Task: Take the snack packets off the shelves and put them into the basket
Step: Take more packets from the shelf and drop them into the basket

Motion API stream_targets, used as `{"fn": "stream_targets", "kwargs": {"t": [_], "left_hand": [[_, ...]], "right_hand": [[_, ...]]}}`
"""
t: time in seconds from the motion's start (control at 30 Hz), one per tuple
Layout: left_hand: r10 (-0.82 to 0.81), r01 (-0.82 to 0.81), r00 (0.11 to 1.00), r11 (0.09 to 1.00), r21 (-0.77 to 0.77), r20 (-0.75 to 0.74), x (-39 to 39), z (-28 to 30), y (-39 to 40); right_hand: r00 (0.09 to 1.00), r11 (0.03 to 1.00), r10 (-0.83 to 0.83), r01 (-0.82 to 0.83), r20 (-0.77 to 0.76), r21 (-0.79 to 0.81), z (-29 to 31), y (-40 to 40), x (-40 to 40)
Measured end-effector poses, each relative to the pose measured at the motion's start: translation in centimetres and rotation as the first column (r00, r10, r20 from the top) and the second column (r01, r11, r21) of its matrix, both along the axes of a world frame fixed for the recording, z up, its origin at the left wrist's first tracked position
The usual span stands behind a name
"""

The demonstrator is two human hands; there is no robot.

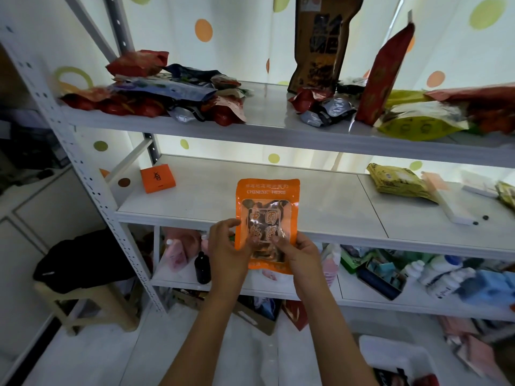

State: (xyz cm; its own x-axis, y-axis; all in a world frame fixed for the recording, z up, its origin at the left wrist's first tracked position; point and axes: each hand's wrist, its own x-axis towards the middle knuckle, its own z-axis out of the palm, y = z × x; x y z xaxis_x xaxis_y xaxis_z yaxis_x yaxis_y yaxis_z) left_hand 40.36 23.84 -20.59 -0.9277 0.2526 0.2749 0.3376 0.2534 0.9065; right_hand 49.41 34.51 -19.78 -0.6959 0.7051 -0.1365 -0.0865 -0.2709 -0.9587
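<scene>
White shelves (278, 129) fill the frame — at lower centre, left hand (227, 253) and right hand (299, 256) both pinch an orange herb packet (266, 215), fingers curled round its bottom edge.

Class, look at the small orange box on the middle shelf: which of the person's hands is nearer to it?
Left. The left hand is below and right of the orange box; the right hand is farther right, across the orange packet both hold.
</scene>
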Motion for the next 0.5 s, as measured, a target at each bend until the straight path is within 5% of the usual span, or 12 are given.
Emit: {"fn": "stream_targets", "kwargs": {"t": [0.07, 0.27, 0.5], "left_hand": [[-0.051, 0.044, 0.993, 0.997, -0.061, -0.11, 0.0, -0.6, 0.2], [-0.42, 0.349, 0.859, 0.899, 0.265, 0.292, 0.6, 1.0, 0.2], [-0.415, 0.256, 0.784, 0.894, 0.369, 0.461, 0.6, 1.6, -0.7]], "right_hand": [[0.999, 0.999, 0.043, -0.043, -0.018, -0.002, 0.0, -0.2, -0.1], [0.991, 0.991, 0.135, -0.135, 0.022, -0.004, -0.7, -0.4, -0.4], [0.998, 1.0, -0.021, 0.02, 0.062, 0.022, -0.8, -0.2, -0.3]]}}
